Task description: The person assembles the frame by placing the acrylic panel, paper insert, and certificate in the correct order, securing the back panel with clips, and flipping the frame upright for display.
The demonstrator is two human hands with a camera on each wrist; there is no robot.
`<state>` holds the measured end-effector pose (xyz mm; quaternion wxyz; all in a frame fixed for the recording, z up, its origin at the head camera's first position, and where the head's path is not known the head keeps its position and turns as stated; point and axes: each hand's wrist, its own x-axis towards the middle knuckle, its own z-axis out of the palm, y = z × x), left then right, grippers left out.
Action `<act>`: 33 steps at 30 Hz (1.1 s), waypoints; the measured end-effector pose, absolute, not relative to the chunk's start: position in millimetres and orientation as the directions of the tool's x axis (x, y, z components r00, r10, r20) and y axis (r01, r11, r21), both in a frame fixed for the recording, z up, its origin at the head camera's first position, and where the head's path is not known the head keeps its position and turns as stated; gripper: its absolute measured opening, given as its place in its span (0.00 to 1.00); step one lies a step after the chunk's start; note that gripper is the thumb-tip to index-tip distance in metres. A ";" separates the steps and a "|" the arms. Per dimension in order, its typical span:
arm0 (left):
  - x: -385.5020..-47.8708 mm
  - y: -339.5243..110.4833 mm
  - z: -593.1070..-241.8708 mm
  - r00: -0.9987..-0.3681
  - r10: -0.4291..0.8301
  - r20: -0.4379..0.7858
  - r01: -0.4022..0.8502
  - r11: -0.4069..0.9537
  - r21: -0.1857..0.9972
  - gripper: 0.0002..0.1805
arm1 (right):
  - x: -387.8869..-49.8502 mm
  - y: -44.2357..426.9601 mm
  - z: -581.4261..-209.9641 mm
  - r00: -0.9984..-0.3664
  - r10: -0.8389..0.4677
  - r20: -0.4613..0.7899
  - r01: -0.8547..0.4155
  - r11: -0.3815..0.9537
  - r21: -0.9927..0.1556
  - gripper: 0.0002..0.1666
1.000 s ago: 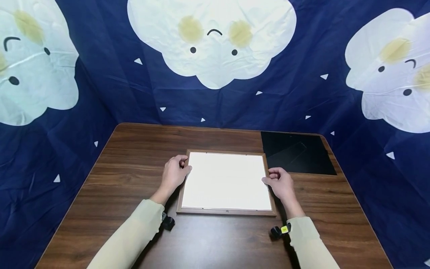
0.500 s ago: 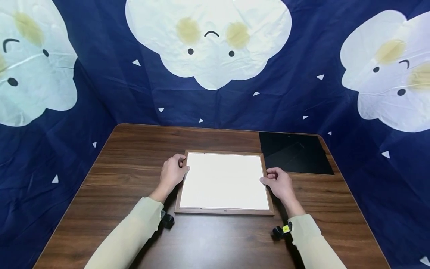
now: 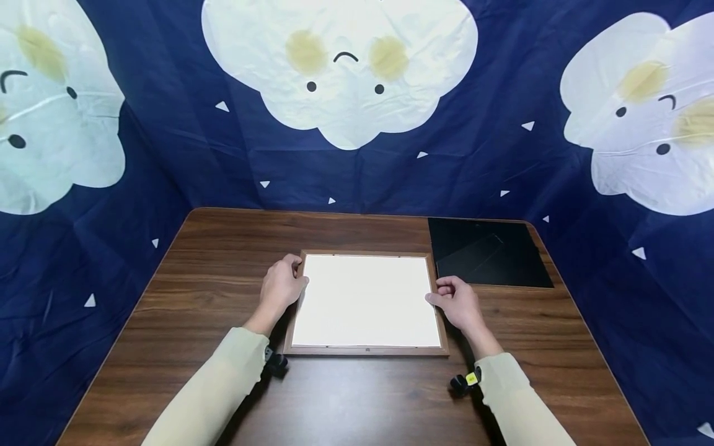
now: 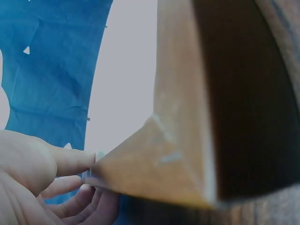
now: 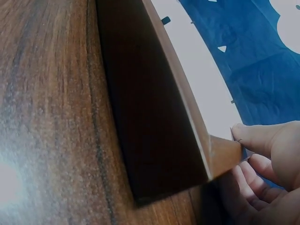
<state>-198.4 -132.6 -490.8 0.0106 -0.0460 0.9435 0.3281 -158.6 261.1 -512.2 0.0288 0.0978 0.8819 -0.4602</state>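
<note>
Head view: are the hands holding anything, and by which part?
Yes, the frame. The left hand pinches its left side, the right hand its right side, each with the thumb on top.

We can read no words, brands or numbers in any of the three views. The one label we can make out is a small yellow tag [image 3: 471, 378] on the black wrist camera [image 3: 460, 386] beside the cuff of the right sleeve [image 3: 520, 399], in the head view. It bears faint dark marks, too small and blurred for us to tell whether they are letters or digits.
</note>
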 end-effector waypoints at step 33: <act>-239.2 -3.3 -444.5 -0.944 0.319 0.082 0.299 0.727 0.619 0.20 | -182.0 338.0 -481.9 -1.000 0.006 -0.015 0.014 0.790 -0.613 0.24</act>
